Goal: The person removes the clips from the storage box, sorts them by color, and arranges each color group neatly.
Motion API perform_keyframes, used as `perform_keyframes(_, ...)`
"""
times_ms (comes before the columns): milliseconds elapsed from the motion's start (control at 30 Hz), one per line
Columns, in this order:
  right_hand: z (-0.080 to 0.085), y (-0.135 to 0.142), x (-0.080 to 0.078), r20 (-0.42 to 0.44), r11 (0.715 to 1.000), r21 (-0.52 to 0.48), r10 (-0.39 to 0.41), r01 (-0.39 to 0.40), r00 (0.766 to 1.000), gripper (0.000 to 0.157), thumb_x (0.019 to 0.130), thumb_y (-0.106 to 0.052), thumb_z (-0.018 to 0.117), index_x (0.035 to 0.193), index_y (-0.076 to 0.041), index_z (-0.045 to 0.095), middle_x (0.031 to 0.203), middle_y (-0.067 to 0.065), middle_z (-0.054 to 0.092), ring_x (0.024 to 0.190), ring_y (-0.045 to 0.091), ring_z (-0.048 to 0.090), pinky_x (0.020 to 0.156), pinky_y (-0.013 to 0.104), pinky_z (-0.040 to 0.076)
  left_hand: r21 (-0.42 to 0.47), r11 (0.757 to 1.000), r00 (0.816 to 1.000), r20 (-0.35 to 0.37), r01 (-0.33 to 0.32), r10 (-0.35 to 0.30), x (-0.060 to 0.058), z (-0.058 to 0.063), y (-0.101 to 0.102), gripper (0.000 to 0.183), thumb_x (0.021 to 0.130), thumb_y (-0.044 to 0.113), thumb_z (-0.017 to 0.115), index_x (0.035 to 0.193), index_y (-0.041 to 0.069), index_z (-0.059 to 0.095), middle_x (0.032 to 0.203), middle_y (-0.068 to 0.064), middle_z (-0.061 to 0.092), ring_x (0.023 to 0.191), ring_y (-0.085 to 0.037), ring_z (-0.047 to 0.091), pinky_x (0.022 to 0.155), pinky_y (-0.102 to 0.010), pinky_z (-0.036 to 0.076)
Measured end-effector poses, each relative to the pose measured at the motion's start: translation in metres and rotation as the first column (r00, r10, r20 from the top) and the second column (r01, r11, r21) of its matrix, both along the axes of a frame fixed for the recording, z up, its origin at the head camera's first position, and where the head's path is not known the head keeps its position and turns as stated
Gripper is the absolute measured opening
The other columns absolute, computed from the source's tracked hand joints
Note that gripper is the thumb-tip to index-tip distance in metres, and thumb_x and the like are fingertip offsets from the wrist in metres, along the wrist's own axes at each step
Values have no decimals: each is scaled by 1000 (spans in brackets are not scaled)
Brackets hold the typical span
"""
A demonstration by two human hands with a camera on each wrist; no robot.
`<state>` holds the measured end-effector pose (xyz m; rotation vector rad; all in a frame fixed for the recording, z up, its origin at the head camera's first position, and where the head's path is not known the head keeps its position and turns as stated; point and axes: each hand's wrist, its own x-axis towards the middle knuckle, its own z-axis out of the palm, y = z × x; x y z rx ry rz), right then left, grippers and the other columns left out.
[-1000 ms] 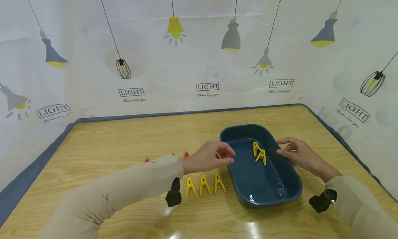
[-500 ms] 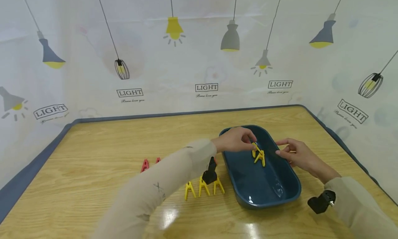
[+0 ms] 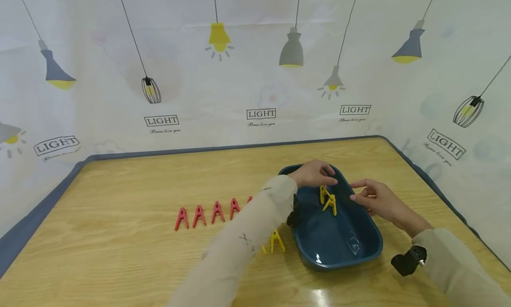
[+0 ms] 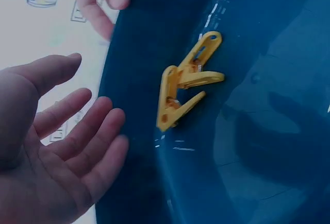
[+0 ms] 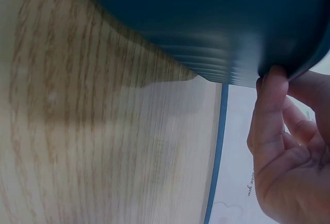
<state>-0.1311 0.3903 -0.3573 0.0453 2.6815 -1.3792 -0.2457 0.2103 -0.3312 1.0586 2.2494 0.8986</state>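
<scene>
A dark blue plastic basin (image 3: 331, 249) with rounded corners stands on the table. Two yellow plastic clothespins, one (image 3: 323, 194) partly behind the other (image 3: 330, 206), lie inside it near the right wall. Over the far part of the basin hovers my left hand (image 3: 313, 173); in the left wrist view its palm (image 4: 56, 177) is bare and the fingers are spread loosely beside the clothespins. My right hand (image 3: 377, 199) pinches the basin's right rim between thumb and fingers. In the right wrist view a finger (image 5: 272, 98) presses up under that rim.
Left of the basin, several red clothespins (image 3: 199, 216) stand in a row, the right end hidden behind my left sleeve (image 3: 247, 227). Nearer, a yellow clothespin (image 3: 277, 241) shows beside the sleeve, with part of another. A printed curtain (image 3: 215, 85) borders the wooden table (image 3: 119, 236).
My left hand has moved from the basin's left edge rightward and away, over the basin. More red clothespins have come into sight. The right hand keeps its place on the rim.
</scene>
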Motion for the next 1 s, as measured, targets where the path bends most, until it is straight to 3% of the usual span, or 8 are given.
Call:
perform_keyframes(400,-2,-1,1,1,1000,-6,-13,13,1000,51,89,-27,54,126,4,38,84,12,57,66,19,52,56,32,49,-83,984,986,-75,-156,150,0,-32,16,37,82,27,64,114,12,57,115,-2,54,99,-14,53,77,-23,44)
perform_keyframes(533,-4,-2,1,-8,1000,-9,-8,8,1000,51,89,-28,54,126,4,39,83,11,57,64,18,50,54,32,48,-136,974,983,-75,-178,169,3,-41,16,39,81,26,65,116,10,57,116,-3,54,97,-14,54,76,-23,44)
perform_keyframes(1000,-3,-1,1,-9,1000,-1,-3,3,1000,53,89,-29,53,127,4,37,85,12,58,66,18,52,57,33,49,-124,971,979,-12,-204,204,6,-40,10,51,75,30,70,117,4,56,114,-5,57,99,-16,54,77,-26,45)
